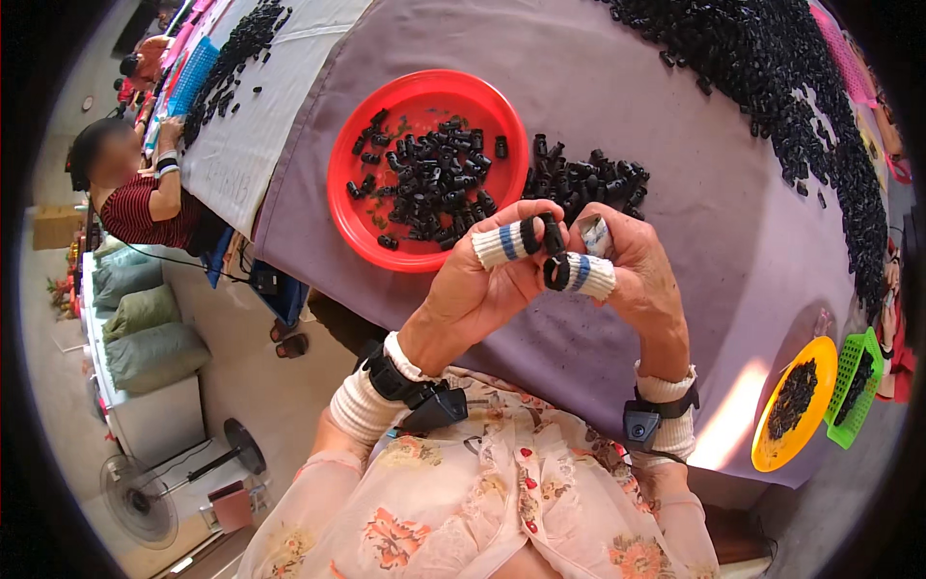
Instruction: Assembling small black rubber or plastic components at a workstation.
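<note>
Mid-assembly, I'd say: left hand (473, 289) pinches one small black plastic part (530, 234), right hand (632, 265) pinches a black ring piece (557, 272), both held above the near bench (617, 116) edge. Next move needs aligning them. Red plate (352, 207) of parts beyond.

A purple-covered desk (617, 87) carries a red plate (349, 207) of small black plastic parts, a loose pile (584, 179) beside it, and a long heap (772, 68) along the far edge.

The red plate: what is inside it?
The red plate holds a loose heap of small black plastic parts. Whatever lies beneath the heap is covered, though bare red rim shows around it.
</note>
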The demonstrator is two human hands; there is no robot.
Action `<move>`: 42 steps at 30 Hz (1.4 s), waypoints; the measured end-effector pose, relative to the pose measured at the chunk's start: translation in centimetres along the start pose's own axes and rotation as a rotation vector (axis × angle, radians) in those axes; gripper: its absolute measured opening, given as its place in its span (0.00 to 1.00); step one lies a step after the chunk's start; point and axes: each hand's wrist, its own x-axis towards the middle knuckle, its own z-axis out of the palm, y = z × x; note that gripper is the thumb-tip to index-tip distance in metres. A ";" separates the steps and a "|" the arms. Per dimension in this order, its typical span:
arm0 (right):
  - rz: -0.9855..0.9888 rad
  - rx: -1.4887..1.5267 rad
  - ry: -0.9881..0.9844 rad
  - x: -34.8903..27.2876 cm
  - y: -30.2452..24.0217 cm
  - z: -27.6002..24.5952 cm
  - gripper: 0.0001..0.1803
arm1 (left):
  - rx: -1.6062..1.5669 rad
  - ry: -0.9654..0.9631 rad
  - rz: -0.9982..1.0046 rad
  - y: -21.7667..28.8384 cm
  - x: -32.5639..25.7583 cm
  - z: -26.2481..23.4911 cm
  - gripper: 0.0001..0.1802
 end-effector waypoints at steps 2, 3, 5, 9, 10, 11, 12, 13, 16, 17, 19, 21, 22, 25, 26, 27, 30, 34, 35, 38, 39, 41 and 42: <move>-0.014 0.007 0.013 -0.1 0.1 0.0 0.19 | -0.023 0.020 0.000 -0.1 0.1 0.1 0.15; -0.030 0.012 0.024 -0.1 0.1 0.0 0.19 | 0.022 0.023 0.016 -0.1 0.2 0.2 0.14; -0.021 0.023 0.032 -0.1 0.0 0.1 0.19 | 0.067 0.026 0.032 -0.3 0.3 0.4 0.13; -0.030 0.053 0.028 -0.2 0.3 0.1 0.19 | 0.060 0.038 0.054 -0.4 0.3 0.4 0.10; -0.027 0.051 0.031 -0.2 0.3 0.1 0.19 | 0.055 0.013 0.051 -0.4 0.4 0.4 0.10; -0.007 0.045 0.042 -0.2 0.4 0.1 0.18 | 0.053 0.012 0.047 -0.4 0.5 0.3 0.10; 0.010 0.041 0.047 -0.2 0.5 0.2 0.18 | 0.046 0.030 0.049 -0.4 0.5 0.1 0.10; 0.009 0.041 0.045 -0.2 0.6 0.2 0.18 | 0.040 0.048 0.050 -0.4 0.5 -0.1 0.10; 0.025 0.065 0.034 -0.3 0.9 0.3 0.18 | 0.002 0.028 0.017 -0.4 0.4 -0.7 0.12; 0.005 0.044 0.045 -0.3 1.1 0.3 0.17 | 0.002 0.028 0.018 -0.4 0.4 -0.6 0.12; -0.014 0.023 0.056 -0.4 1.1 0.4 0.17 | -0.003 -0.014 0.016 -0.3 0.4 -0.4 0.14; -0.056 0.022 0.097 -0.5 0.7 0.6 0.15 | 0.017 0.000 0.036 -0.4 0.5 -0.4 0.15; -0.056 0.023 0.095 -0.5 0.7 0.8 0.15 | 0.037 0.014 0.055 -0.4 0.5 -0.5 0.16; -0.201 0.004 0.141 -0.5 0.9 1.3 0.12 | 0.049 0.020 0.090 -0.4 0.3 -0.2 0.16; -0.215 -0.028 0.180 -0.5 0.9 1.4 0.12 | 0.048 0.020 0.088 -0.4 0.4 -0.2 0.16; -0.229 -0.058 0.216 -0.5 0.9 1.5 0.12 | 0.123 0.039 0.123 -0.4 0.4 -0.3 0.16; -0.239 -0.083 0.224 -0.5 1.2 1.6 0.11 | 0.231 0.084 0.152 -0.3 0.3 -0.5 0.16; -0.232 -0.082 0.204 -0.5 1.3 1.4 0.11 | 0.266 0.064 0.123 -0.1 0.1 -0.1 0.16; -0.225 -0.084 0.192 -0.5 1.2 1.4 0.11 | 0.265 0.064 0.124 -0.1 0.1 -0.1 0.16; -0.201 -0.071 0.176 -0.6 1.0 1.4 0.11 | 0.221 0.035 0.118 -0.2 0.1 0.0 0.16; -0.183 -0.054 0.172 -0.6 1.0 1.4 0.11 | 0.232 0.052 0.131 -0.2 0.1 0.1 0.16; -0.150 -0.032 0.168 -0.6 0.9 1.4 0.12 | 0.243 0.067 0.145 -0.3 0.1 0.2 0.16; -0.115 -0.009 0.166 -0.6 0.9 1.4 0.13 | 0.254 0.076 0.143 -0.3 0.1 0.2 0.16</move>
